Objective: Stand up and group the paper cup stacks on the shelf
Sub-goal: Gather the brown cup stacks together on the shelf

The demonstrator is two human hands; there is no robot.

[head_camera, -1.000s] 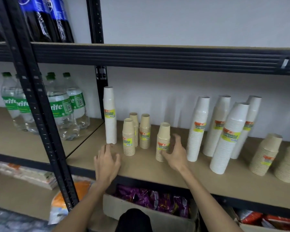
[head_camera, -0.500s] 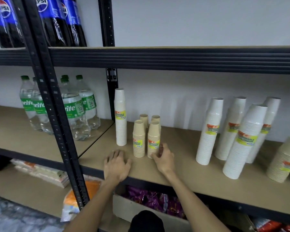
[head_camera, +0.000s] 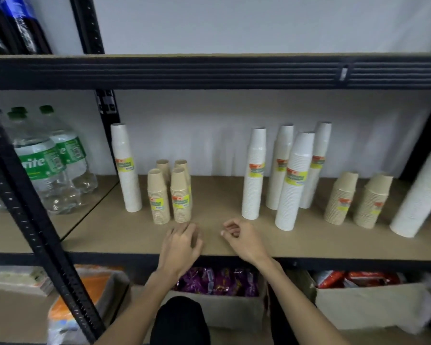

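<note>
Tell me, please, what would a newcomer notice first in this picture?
First, the four tall white cup stacks standing close together at centre right of the shelf. Next, four short brown stacks huddled left of centre, beside one lone white stack. The left hand and right hand are empty near the shelf's front edge.

We see tan shelf board [head_camera: 219, 195]. On it, L to R: tall white cup stack [head_camera: 126, 170], four short brown stacks [head_camera: 181, 195] huddled tight, four tall white stacks [head_camera: 292, 180] clustered, two brown stacks [head_camera: 340, 197] (both tilted), white stack [head_camera: 418, 192] leaning at far R.
</note>
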